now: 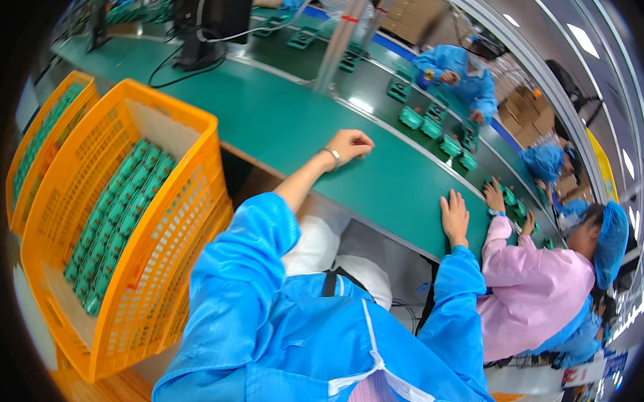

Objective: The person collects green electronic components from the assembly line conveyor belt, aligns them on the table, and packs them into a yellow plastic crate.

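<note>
My left hand [348,148], with a bracelet at the wrist, rests on the green tabletop [268,114]. Its fingers are curled in loosely and nothing shows in them. Farther right, my right hand [455,215] lies flat near the table's front edge, fingers stretched out and empty. Both arms wear blue sleeves. Beyond the tabletop, several green plastic parts [432,127] sit on the line, out of reach of either hand. To my left stands an orange crate [214,151] holding rows of similar green parts [119,222].
Another orange crate [16,215] with green parts stands farther left. A monitor stand [199,51] with cables occupies the back left. A metal post [338,42] rises behind the tabletop. Close on my right sits a co-worker in pink [535,286]; a co-worker in blue [451,64] works across the line.
</note>
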### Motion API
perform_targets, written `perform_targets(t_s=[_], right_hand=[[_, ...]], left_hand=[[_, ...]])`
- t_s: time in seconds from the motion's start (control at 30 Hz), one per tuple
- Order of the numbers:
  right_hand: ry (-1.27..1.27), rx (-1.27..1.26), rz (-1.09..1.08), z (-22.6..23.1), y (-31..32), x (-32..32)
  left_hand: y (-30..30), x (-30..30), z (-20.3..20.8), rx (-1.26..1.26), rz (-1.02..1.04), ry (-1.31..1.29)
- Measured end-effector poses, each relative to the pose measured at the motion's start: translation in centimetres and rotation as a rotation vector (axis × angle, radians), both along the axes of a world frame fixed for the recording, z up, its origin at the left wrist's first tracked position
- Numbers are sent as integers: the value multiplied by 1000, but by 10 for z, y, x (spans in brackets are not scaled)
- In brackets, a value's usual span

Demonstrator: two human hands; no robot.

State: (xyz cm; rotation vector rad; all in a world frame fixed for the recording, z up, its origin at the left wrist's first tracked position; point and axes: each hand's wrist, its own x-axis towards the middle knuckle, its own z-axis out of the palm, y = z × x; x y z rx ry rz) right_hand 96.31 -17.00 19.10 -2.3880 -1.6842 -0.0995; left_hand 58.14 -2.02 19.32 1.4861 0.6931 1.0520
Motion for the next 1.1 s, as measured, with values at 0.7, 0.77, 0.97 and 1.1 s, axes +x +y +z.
perform_targets(t_s=[0.7,0.77,0.97,1.1], right_hand=[[-2,60,-21,12,-5,7],[-13,27,-32,18,-10,8],[9,-51,-86,29,12,-3],[43,-97,-165,31,37,-3]], left_hand=[[23,44,21,208,-169,408],[37,68,24,184,-260,387],[64,130,25,176,-610,258],[61,160,23,195,-803,204]])
